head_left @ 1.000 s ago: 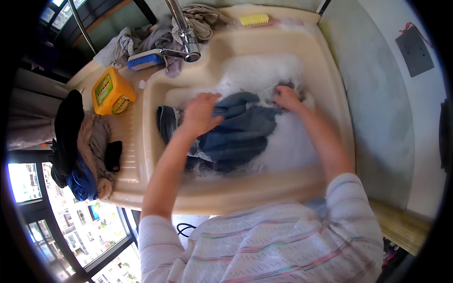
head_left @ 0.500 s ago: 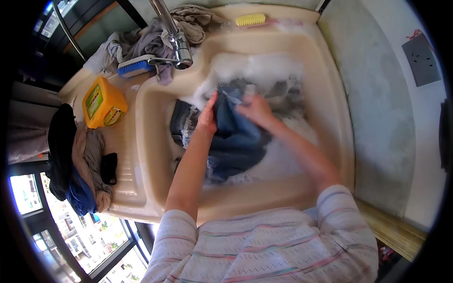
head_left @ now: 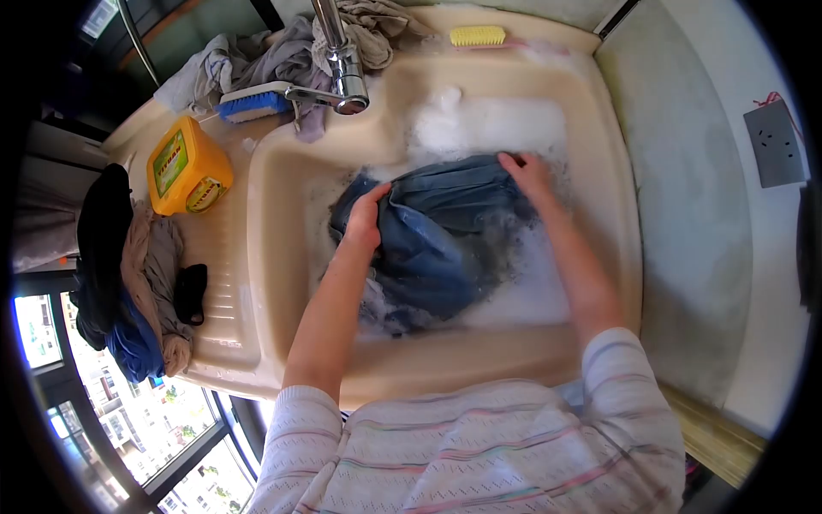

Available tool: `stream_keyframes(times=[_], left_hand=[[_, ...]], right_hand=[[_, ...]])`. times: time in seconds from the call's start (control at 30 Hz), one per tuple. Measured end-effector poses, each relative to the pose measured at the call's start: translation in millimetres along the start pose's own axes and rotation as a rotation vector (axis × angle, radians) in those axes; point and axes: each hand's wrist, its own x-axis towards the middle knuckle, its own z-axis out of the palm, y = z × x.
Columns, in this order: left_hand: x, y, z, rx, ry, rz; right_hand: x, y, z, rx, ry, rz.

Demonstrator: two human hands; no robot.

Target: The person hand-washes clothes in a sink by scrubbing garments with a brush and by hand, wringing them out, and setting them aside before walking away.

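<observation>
A wet blue denim garment (head_left: 437,248) lies in the soapy water of the beige sink (head_left: 274,257), its upper edge stretched between my two hands. On its left side, my left hand (head_left: 366,218) is closed around the cloth, the thumb on top. My right hand (head_left: 527,176) pinches the garment's upper right corner just above the suds. White foam (head_left: 497,124) covers the water behind the garment and along its right side. The lower part of the denim is partly under water, so its full shape is hidden.
A chrome faucet (head_left: 347,81) overhangs the sink's back left. A blue-bristled brush (head_left: 254,104) and grey clothes (head_left: 282,60) lie behind. At left are a yellow tub (head_left: 188,167) and dark clothes (head_left: 107,248) on the ribbed drainboard. A yellow brush (head_left: 478,36) rests on the back ledge.
My right hand has moved right and outward, spreading the denim's upper edge. My left hand has shifted slightly down and left, still on the cloth. The view has moved a little.
</observation>
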Motion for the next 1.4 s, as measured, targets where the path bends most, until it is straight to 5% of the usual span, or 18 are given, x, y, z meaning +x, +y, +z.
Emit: stream_keyframes(times=[0.07, 0.13, 0.2, 0.23, 0.3, 0.37, 0.47, 0.53, 0.63, 0.7, 0.77, 0.87, 1.0, 1.1, 1.13, 1.23, 1.37, 1.4], left_hand=[[-2.4, -4.2, 3.4, 0.021, 0.007, 0.064], [-7.4, -14.9, 22.7, 0.001, -0.087, 0.059], [-25.1, -16.0, 43.5, -0.048, -0.135, 0.068], [-30.6, -15.1, 48.2, -0.066, -0.153, 0.071], [-12.6, -24.0, 24.9, -0.128, -0.332, 0.006], [-27.2, -32.1, 33.0, -0.179, -0.174, 0.060], [-9.0, -67.4, 15.4, -0.134, 0.243, 0.432], [-4.9, -64.7, 25.0, -0.081, 0.172, 0.334], [27.1, -63.1, -2.4, -0.014, -0.050, 0.311], [41.3, -66.3, -32.7, 0.217, -0.264, 0.434], [23.8, -67.5, -14.0, 0.061, -0.083, 0.377], [-11.3, -58.8, 42.3, 0.064, 0.217, 0.274], [-47.9, -22.8, 79.5, 0.141, 0.104, 0.226], [-1.4, 10.2, 2.2, 0.047, -0.125, 0.219], [-10.3, 3.1, 11.7, 0.489, 0.240, 0.513], [-26.0, -34.0, 39.4, 1.435, 0.404, 0.782], [-6.0, -43.7, 29.3, 1.383, 0.246, 0.536], [2.1, -43.0, 21.6, 1.030, 0.149, 0.354]], right_hand=[[3.5, 19.4, 6.0, 0.467, 0.027, 0.236], [-32.1, -16.8, 18.8, 0.530, -0.262, 0.108], [-65.5, -54.9, 36.8, 0.213, -0.443, -0.174], [-90.7, -64.5, 58.5, -0.040, -0.109, -0.688], [-144.3, -113.8, 63.4, -0.152, -0.023, -0.863], [-156.6, -117.1, 79.3, -0.082, -0.048, -0.931], [-99.4, -98.8, 107.2, 0.006, 0.090, -0.733], [-57.3, -84.8, 116.5, -0.154, 0.084, -0.382], [-73.3, -101.1, 99.3, -0.208, 0.075, -0.359], [-118.8, -115.4, 85.7, -0.157, 0.050, -0.710], [-144.3, -118.5, 89.7, -0.095, -0.022, -0.809], [-79.9, -88.3, 95.6, -0.158, 0.005, -0.222], [-20.1, -29.4, 39.4, -0.469, -0.117, -0.158], [1.1, -4.9, -13.8, -0.224, -0.047, -0.026], [1.1, 8.2, -13.3, -0.251, 0.072, -0.155], [-47.3, 5.8, 6.9, -0.474, 0.055, -0.443], [-31.9, 21.3, 25.2, -0.331, -0.288, -0.113], [-25.4, 18.2, 26.9, -0.238, -0.395, 0.024]])
